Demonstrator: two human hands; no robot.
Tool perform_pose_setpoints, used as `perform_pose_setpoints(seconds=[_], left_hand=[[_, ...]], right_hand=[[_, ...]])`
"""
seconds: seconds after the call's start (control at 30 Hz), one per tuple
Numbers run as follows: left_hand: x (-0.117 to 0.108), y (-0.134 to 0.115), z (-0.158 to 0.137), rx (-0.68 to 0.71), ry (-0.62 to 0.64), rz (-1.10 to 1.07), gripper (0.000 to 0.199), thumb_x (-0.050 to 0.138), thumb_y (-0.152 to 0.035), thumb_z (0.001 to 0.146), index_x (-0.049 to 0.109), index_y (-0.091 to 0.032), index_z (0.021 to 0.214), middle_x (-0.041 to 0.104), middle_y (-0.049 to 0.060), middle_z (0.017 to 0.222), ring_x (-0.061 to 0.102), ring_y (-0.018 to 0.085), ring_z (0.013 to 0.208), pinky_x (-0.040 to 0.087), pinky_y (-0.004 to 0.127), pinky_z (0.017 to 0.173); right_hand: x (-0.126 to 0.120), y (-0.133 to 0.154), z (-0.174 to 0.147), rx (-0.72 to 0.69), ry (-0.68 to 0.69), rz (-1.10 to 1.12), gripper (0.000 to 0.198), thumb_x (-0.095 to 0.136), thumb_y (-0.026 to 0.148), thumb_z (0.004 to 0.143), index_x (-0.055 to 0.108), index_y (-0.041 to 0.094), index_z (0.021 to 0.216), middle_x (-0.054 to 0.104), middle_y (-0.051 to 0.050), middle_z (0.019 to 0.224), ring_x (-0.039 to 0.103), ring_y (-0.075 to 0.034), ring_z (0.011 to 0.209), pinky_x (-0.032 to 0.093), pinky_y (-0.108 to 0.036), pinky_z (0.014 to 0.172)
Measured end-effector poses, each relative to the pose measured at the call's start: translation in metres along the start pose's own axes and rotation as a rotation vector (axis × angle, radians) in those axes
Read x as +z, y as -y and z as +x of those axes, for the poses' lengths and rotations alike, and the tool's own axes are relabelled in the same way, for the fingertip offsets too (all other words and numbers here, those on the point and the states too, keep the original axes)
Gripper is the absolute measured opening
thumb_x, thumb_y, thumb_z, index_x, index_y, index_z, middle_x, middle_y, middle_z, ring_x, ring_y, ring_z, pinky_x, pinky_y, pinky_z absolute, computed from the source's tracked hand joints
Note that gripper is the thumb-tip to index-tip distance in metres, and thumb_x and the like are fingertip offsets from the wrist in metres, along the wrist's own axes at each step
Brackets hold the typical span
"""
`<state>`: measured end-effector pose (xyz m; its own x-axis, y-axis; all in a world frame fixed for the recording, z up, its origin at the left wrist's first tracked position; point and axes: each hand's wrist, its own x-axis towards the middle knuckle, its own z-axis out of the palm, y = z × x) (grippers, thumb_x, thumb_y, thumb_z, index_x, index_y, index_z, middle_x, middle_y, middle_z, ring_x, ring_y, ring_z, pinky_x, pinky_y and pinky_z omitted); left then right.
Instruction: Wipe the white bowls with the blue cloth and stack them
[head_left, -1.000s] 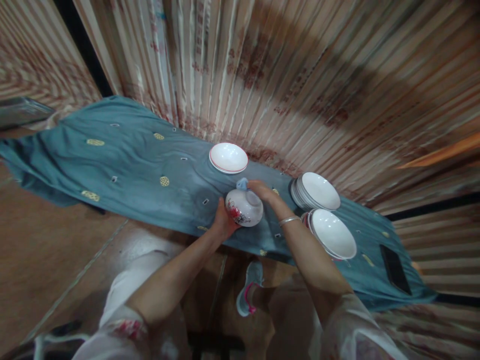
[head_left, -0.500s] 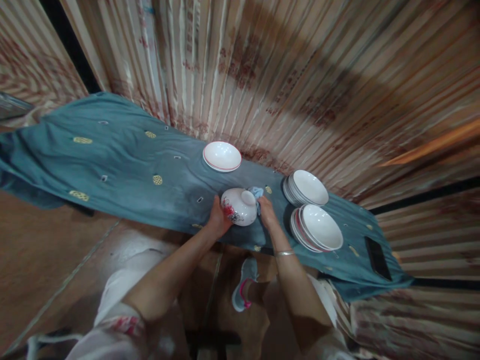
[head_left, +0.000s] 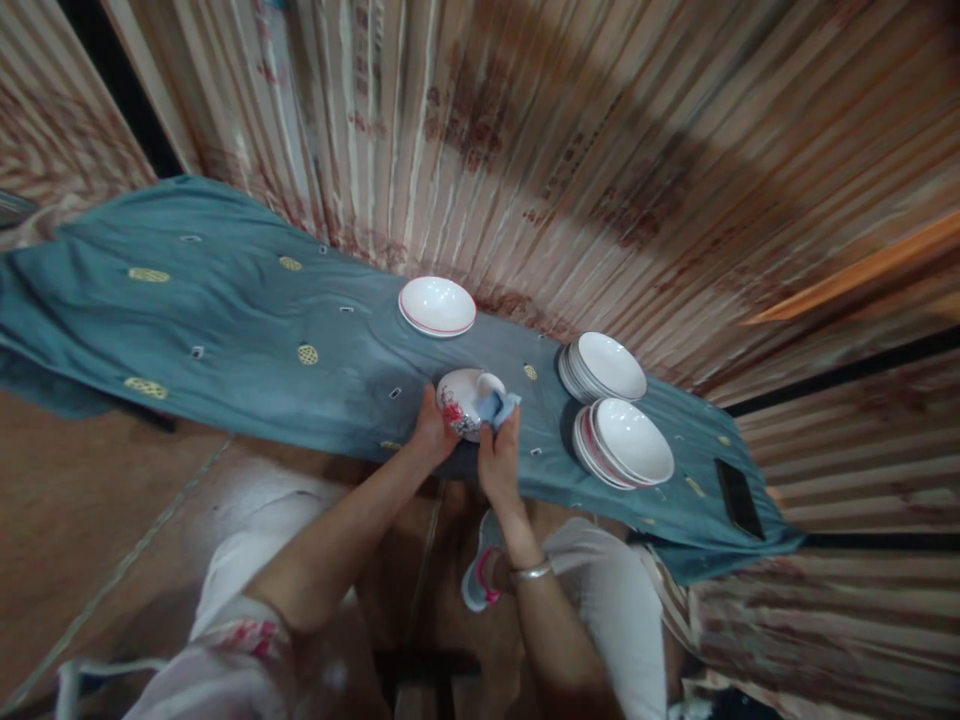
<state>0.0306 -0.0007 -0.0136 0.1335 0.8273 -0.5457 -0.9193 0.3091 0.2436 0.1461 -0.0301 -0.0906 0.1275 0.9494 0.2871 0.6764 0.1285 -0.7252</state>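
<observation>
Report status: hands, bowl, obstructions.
Left hand holding flowered bowl, base showing. Right hand holding blue cloth against it. Right-side dish stacks apart, not obstructing.

Our left hand (head_left: 433, 432) grips a bowl (head_left: 452, 393) by its side, its foot turned up and toward our right hand (head_left: 499, 460). The right hand holds a cloth (head_left: 498, 406) against the bowl, beside the foot. Beyond both hands sit red-rimmed dishes (head_left: 437, 306). Right of our right hand stand a near stack (head_left: 634, 440) and a far stack (head_left: 610, 367), then a phone (head_left: 739, 498).
</observation>
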Motion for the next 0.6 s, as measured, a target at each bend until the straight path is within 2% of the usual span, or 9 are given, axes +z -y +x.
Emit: perform_pose_setpoints(seconds=[0.13, 0.27, 0.47, 0.6], left_hand=[[0.0, 0.001, 0.002, 0.014, -0.011, 0.007, 0.067, 0.016, -0.048, 0.104, 0.054, -0.006, 0.14, 0.077, 0.013, 0.104, 0.072, 0.023, 0.102, 0.055, 0.032, 0.094], [-0.002, 0.002, 0.002, 0.0, -0.035, 0.005, 0.067, 0.019, -0.049, 0.103, 0.059, -0.004, 0.133, 0.078, 0.014, 0.096, 0.074, 0.024, 0.095, 0.057, 0.034, 0.091], [-0.007, 0.0, 0.001, -0.054, -0.072, -0.018, 0.063, 0.026, -0.049, 0.103, 0.061, -0.004, 0.13, 0.078, 0.015, 0.094, 0.076, 0.024, 0.088, 0.06, 0.032, 0.082], [-0.008, 0.0, 0.002, -0.033, -0.071, -0.037, 0.061, 0.028, -0.048, 0.103, 0.06, -0.003, 0.131, 0.078, 0.018, 0.099, 0.076, 0.022, 0.088, 0.059, 0.029, 0.085]], right_hand=[[0.007, 0.01, -0.022, -0.105, -0.014, -0.134, 0.068, 0.03, 0.039, 0.102, 0.01, 0.007, 0.159, 0.012, -0.025, 0.165, 0.008, -0.03, 0.156, 0.023, -0.058, 0.121], [0.009, 0.019, -0.036, -0.235, -0.022, -0.232, 0.064, 0.032, 0.026, 0.101, 0.012, 0.01, 0.159, 0.009, -0.023, 0.166, 0.004, -0.032, 0.156, 0.026, -0.06, 0.12], [0.004, 0.029, -0.039, -0.439, 0.061, -0.376, 0.061, 0.032, 0.009, 0.095, 0.031, 0.01, 0.156, 0.026, -0.018, 0.163, 0.001, -0.03, 0.156, 0.028, -0.058, 0.12], [-0.003, 0.037, -0.028, -0.505, 0.117, -0.429, 0.054, 0.032, 0.009, 0.096, 0.045, 0.006, 0.148, 0.039, -0.017, 0.158, 0.011, -0.027, 0.155, 0.026, -0.051, 0.121]])
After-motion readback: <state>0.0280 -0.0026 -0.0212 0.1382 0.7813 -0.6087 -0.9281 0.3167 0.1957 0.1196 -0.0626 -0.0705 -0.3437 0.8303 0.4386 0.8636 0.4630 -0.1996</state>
